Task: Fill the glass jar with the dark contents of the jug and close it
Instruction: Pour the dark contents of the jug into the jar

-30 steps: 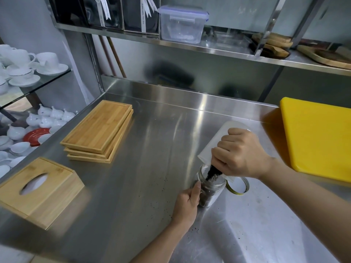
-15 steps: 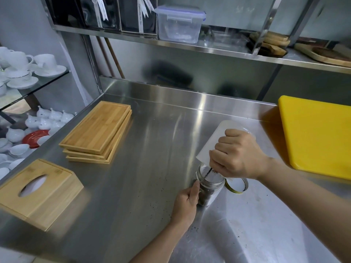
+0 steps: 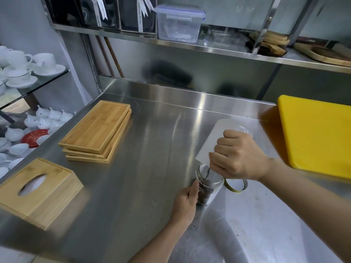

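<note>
A small glass jar (image 3: 209, 188) stands upright on the steel counter, partly filled with dark material. My left hand (image 3: 187, 202) grips its left side. My right hand (image 3: 237, 158) holds a white jug (image 3: 212, 141) tilted mouth-down over the jar opening. A thin dark trickle falls from the jug's lip into the jar. The jar's lid (image 3: 236, 184), gold-rimmed, lies flat on the counter just right of the jar. My right hand hides much of the jug's body.
Stacked bamboo trays (image 3: 96, 131) lie at the left middle of the counter (image 3: 152, 186). A wooden tissue box (image 3: 38, 190) sits front left. A yellow cutting board (image 3: 319, 133) lies at the right. Dark specks dot the counter near the jar. Shelves of white crockery (image 3: 24, 69) stand left.
The dark stream from the jug into the jar has thinned to a trickle. Both hands hold their places on the jar and jug.
</note>
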### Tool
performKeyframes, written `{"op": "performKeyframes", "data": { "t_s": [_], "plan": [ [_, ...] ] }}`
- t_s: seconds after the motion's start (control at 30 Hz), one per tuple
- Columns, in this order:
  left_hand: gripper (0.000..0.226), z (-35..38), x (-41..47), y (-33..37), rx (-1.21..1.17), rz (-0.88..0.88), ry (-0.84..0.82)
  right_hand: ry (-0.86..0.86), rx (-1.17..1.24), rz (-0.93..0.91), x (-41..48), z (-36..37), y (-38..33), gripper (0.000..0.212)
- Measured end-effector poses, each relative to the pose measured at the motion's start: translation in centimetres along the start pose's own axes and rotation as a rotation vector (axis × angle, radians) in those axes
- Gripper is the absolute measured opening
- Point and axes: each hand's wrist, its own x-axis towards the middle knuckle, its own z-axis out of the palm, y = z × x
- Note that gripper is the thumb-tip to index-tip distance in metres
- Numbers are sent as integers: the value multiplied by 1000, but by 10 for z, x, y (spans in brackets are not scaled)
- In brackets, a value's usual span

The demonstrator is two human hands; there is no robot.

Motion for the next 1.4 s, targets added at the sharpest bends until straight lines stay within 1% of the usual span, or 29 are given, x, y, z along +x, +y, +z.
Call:
{"op": "performKeyframes", "data": {
  "t_s": [0.17,0.33,0.67,0.93,1.07,1.17,1.33,1.4],
  "plan": [
    [56,1,1,-1,8,-7,23,29,19,2,2,-2,0,35],
    [56,1,1,-2,2,-19,21,22,39,-38,1,0,-6,37],
    [56,2,1,-1,-3,-28,14,24,31,-40,-1,-1,-5,36],
    [61,2,-1,0,-9,-29,5,28,26,-47,-4,-5,-7,38],
    [56,2,-1,3,1,-31,18,36,36,-70,-6,-4,-13,41],
    [58,2,-2,3,-10,-35,22,17,21,-55,-7,-6,-9,41],
    [55,2,-2,4,-2,-33,16,1,24,-54,-10,-6,-10,41],
    [55,2,-3,4,-23,-34,29,18,29,-1,-10,-7,-11,41]
  ]
}}
